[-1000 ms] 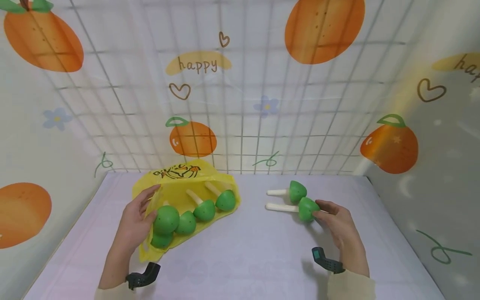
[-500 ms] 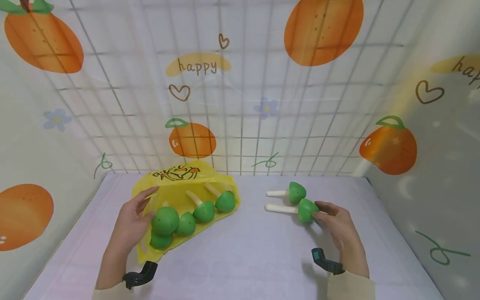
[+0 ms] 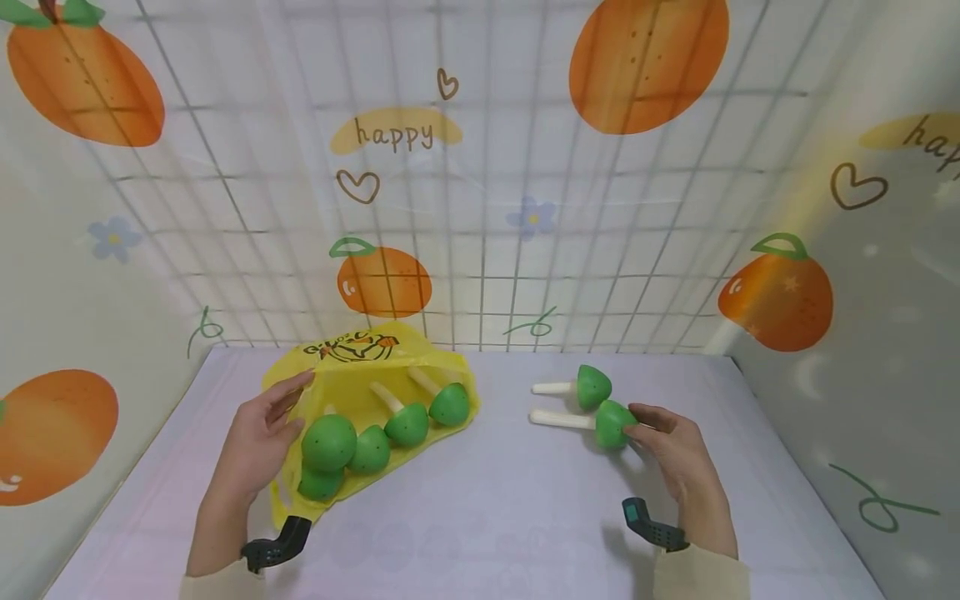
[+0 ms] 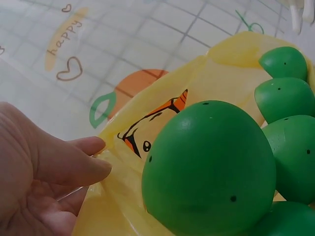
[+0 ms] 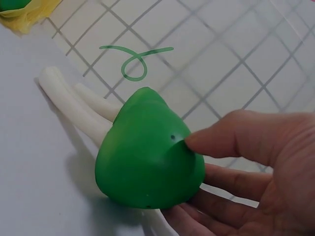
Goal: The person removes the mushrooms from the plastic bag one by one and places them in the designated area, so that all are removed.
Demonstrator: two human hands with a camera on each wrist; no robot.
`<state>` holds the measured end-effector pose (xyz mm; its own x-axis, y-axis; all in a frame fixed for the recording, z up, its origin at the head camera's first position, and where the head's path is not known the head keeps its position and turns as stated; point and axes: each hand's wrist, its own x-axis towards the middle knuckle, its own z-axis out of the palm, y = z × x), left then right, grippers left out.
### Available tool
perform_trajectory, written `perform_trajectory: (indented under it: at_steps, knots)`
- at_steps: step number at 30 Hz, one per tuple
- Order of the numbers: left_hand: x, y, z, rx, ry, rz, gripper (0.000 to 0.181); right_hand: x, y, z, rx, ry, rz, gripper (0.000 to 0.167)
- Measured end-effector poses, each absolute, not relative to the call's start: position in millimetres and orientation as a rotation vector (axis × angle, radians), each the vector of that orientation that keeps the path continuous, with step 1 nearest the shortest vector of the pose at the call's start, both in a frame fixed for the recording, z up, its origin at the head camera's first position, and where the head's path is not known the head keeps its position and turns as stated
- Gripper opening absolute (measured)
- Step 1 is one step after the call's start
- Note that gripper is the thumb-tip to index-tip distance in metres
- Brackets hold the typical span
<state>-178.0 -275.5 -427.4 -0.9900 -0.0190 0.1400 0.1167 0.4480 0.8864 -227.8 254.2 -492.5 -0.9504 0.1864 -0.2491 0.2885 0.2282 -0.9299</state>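
Left hand (image 3: pixel 255 437) sits slightly farther out than before, pinching the yellow bag (image 3: pixel 337 387). Right hand (image 3: pixel 678 446) pinches a green-capped stick (image 3: pixel 606 424) at its fingertips.

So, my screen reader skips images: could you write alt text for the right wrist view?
A person's right hand grips a white-stemmed mushroom shape by its domed green cap. A similar mushroom shape shows partly behind it, with part of a yellow plastic bag at top left and a white gridded backdrop beyond the pale tabletop.
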Motion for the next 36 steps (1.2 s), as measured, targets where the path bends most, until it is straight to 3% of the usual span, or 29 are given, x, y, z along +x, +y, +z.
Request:
perform_trajectory:
  at_steps: [14, 25, 36]
  knots:
    - [-181.2, -274.0, -430.8, -0.109, -2.547, -1.580, 0.058, -224.5, 253.1, -486.8, 0.475, 2.463, -1.853, 0.061]
    - [-180.2, -275.8, -433.5, -0.081, -2.528, -1.602, 0.058, -227.7, 235.9, -476.1, 0.664, 2.533, -1.955, 0.062]
    - [-179.2, -276.3, -435.0, -0.025, -2.508, -1.644, 0.058, -228.1, 198.6, -458.6, 0.396, 2.487, -2.138, 0.061]
